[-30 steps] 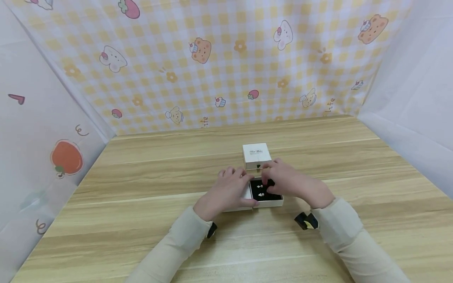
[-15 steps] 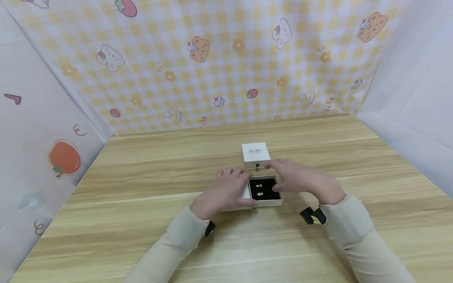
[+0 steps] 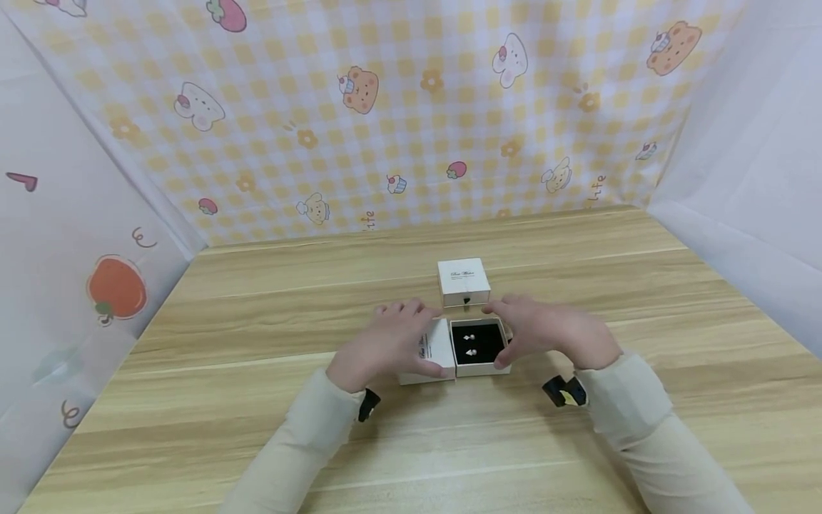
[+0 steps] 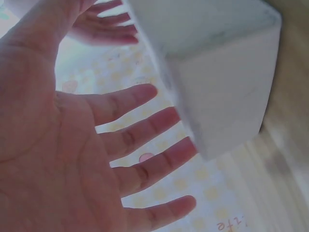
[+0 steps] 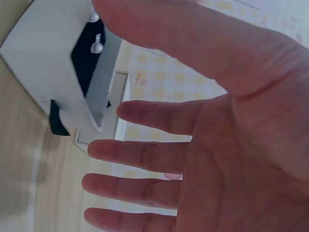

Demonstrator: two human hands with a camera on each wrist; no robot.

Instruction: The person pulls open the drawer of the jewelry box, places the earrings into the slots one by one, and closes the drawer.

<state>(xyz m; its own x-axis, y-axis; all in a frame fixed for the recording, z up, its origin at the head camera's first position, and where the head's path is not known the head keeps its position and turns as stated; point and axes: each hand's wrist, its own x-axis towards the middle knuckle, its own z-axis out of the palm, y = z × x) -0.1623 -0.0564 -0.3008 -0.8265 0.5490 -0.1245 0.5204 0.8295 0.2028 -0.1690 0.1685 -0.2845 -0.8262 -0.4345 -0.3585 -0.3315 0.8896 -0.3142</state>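
Note:
A small white drawer box sits pulled apart in the head view, with its printed sleeve (image 3: 440, 348) left of its open drawer (image 3: 483, 370). Black lining fills the drawer, and two pairs of small earrings (image 3: 472, 352) lie on it. My left hand (image 3: 382, 346) hovers over the sleeve's left part, fingers spread; in the left wrist view its fingertips are beside the white box (image 4: 222, 96), contact unclear. Fingers extended, my right hand (image 3: 552, 332) is at the drawer's right side, thumb near the front corner. A black ribbon tab (image 5: 58, 118) hangs from the drawer's end.
Behind the drawer stands a second white box (image 3: 464, 282), closed, with dark lettering and a black tab. The wooden table (image 3: 289, 300) ends at a yellow checked cloth (image 3: 411, 121) at the back. White cloth hangs at both sides.
My right hand has drawn back from above the earrings to the drawer's right side. My left hand has shifted left, uncovering the sleeve's lettering. The boxes look unmoved.

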